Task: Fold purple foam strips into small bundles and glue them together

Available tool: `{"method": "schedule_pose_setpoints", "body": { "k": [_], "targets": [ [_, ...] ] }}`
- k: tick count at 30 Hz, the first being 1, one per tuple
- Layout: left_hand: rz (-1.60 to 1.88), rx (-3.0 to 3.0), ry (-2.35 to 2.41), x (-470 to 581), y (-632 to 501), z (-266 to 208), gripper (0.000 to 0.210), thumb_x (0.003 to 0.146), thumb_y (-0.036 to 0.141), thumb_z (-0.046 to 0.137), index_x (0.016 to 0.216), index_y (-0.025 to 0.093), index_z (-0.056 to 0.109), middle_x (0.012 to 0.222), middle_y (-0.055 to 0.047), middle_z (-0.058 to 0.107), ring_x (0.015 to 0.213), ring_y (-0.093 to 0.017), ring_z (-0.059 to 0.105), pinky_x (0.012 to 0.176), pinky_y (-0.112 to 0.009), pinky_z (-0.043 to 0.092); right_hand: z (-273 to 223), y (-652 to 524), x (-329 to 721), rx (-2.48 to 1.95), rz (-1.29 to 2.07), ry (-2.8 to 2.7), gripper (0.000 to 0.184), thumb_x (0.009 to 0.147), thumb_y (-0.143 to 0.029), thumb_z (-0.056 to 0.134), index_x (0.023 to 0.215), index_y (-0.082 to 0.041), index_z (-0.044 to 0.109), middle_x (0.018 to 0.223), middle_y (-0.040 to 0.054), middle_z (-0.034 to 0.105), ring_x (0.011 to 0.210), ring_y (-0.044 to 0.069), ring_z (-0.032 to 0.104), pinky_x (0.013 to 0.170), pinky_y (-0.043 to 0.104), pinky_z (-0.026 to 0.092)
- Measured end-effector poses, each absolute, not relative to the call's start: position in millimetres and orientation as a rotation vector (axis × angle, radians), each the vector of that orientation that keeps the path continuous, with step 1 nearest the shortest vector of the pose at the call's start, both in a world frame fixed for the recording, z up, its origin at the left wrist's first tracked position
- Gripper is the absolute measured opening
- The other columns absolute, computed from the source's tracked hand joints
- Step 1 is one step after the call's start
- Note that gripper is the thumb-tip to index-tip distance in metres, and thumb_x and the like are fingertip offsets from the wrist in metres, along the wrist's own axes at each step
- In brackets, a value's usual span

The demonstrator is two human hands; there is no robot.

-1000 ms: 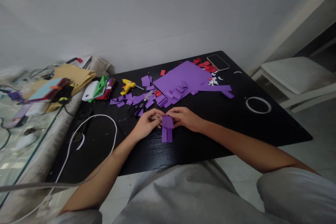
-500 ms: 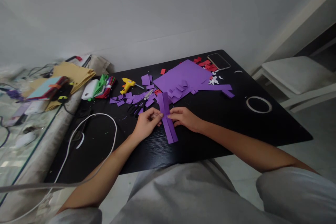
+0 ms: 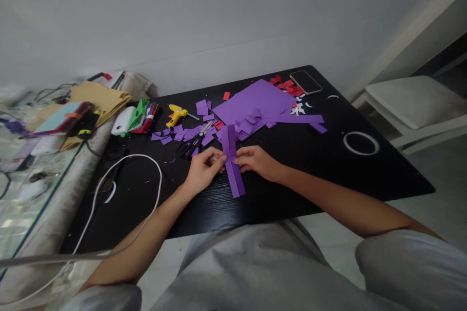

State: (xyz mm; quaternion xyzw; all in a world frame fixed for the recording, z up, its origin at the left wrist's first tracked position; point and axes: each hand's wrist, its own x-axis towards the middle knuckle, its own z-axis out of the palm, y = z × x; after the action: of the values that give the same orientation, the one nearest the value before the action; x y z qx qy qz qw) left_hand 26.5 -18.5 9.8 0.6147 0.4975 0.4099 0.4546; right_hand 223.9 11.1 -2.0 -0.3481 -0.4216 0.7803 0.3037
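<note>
A long purple paper strip (image 3: pixel 235 180) with a lengthwise crease is held above the black table. My left hand (image 3: pixel 206 167) pinches its left edge near the middle, thumb on top. From the other side, my right hand (image 3: pixel 255 162) grips the right edge at about the same height, fingers closed on it. Just beyond my left hand lie black-handled scissors (image 3: pixel 193 145) among small cut purple paper pieces (image 3: pixel 178 133). A large purple sheet (image 3: pixel 257 99) lies behind the strip, with more cut pieces on its near edge.
A yellow glue gun (image 3: pixel 177 114) lies at the back left, near bundled coloured sheets (image 3: pixel 140 119). A white cable (image 3: pixel 159 175) loops over the table's left side and across my left forearm. A phone (image 3: pixel 305 81), red paper scraps (image 3: pixel 292 88) and a white ring (image 3: pixel 361 143) lie to the right.
The strip looks narrower and more folded along its crease between my fingers. Both hands keep their grip in nearly the same place; the view has shifted slightly.
</note>
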Motion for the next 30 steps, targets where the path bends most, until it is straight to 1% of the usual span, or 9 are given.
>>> {"method": "schedule_pose_setpoints", "body": {
  "k": [3,11,15,19,22,24,27,30],
  "targets": [
    [1.012,1.516,1.211,25.9,-18.2,9.3,0.025,0.085,0.039,0.070,0.085,0.015,0.062,0.062,0.001,0.064,0.056,-0.011,0.062,0.058,-0.022,0.052,-2.3,10.8,223.6,-0.920,2.069,-1.127,0.022,0.073,-0.027,0.081,0.085,-0.011,0.073,0.078,0.0069,0.075,0.072,0.016,0.072,0.072,0.028,0.059],
    [1.006,1.507,1.129,24.6,-16.8,2.3,0.023,0.085,0.034,0.072,0.093,0.016,0.062,0.067,0.002,0.062,0.058,-0.010,0.060,0.059,-0.022,0.052,-1.7,10.1,222.6,-0.903,2.056,-1.120,0.032,0.065,-0.036,0.087,0.076,-0.010,0.071,0.076,0.0082,0.076,0.072,0.018,0.074,0.075,0.031,0.060],
    [0.987,1.518,1.117,24.7,-15.8,-0.7,0.020,0.085,0.032,0.070,0.092,0.016,0.061,0.067,0.002,0.061,0.058,-0.010,0.059,0.058,-0.022,0.050,-1.4,9.3,222.4,-0.893,2.099,-1.147,0.034,0.067,-0.038,0.085,0.079,-0.011,0.071,0.078,0.0090,0.077,0.073,0.019,0.075,0.077,0.031,0.059],
    [0.975,1.450,1.114,24.9,-14.9,0.2,0.019,0.082,0.030,0.072,0.088,0.017,0.060,0.065,0.003,0.061,0.057,-0.011,0.059,0.058,-0.023,0.051,-2.3,7.9,221.7,-0.923,2.024,-1.197,0.034,0.070,-0.040,0.084,0.082,-0.012,0.070,0.077,0.0081,0.076,0.073,0.020,0.075,0.079,0.034,0.060],
    [0.970,1.391,1.107,26.3,-14.2,2.1,0.020,0.078,0.028,0.075,0.086,0.017,0.060,0.064,0.003,0.061,0.056,-0.011,0.059,0.058,-0.023,0.050,-3.8,7.2,221.4,-0.945,1.943,-1.193,0.034,0.068,-0.039,0.085,0.083,-0.014,0.068,0.076,0.0056,0.075,0.073,0.019,0.075,0.079,0.036,0.061],
    [0.966,1.366,1.087,28.0,-13.5,2.5,0.020,0.077,0.026,0.075,0.086,0.016,0.061,0.065,0.003,0.062,0.056,-0.011,0.059,0.058,-0.023,0.049,-5.0,6.9,221.3,-0.961,1.917,-1.183,0.033,0.067,-0.037,0.086,0.083,-0.014,0.068,0.076,0.0040,0.074,0.072,0.018,0.074,0.076,0.034,0.062],
    [0.982,1.345,1.054,31.3,-12.0,1.3,0.019,0.075,0.025,0.076,0.087,0.016,0.064,0.070,0.002,0.064,0.061,-0.011,0.059,0.061,-0.023,0.049,-6.3,6.6,220.9,-1.005,1.891,-1.179,0.030,0.066,-0.031,0.087,0.080,-0.013,0.069,0.074,0.0030,0.073,0.071,0.016,0.073,0.071,0.029,0.062],
    [1.010,1.290,1.036,33.9,-10.7,-0.8,0.023,0.073,0.024,0.077,0.091,0.016,0.066,0.077,0.001,0.066,0.067,-0.012,0.060,0.067,-0.025,0.050,-7.0,6.7,220.2,-1.043,1.886,-1.177,0.025,0.067,-0.028,0.086,0.079,-0.012,0.071,0.074,0.0039,0.073,0.069,0.015,0.072,0.068,0.027,0.062]
  ]
}}
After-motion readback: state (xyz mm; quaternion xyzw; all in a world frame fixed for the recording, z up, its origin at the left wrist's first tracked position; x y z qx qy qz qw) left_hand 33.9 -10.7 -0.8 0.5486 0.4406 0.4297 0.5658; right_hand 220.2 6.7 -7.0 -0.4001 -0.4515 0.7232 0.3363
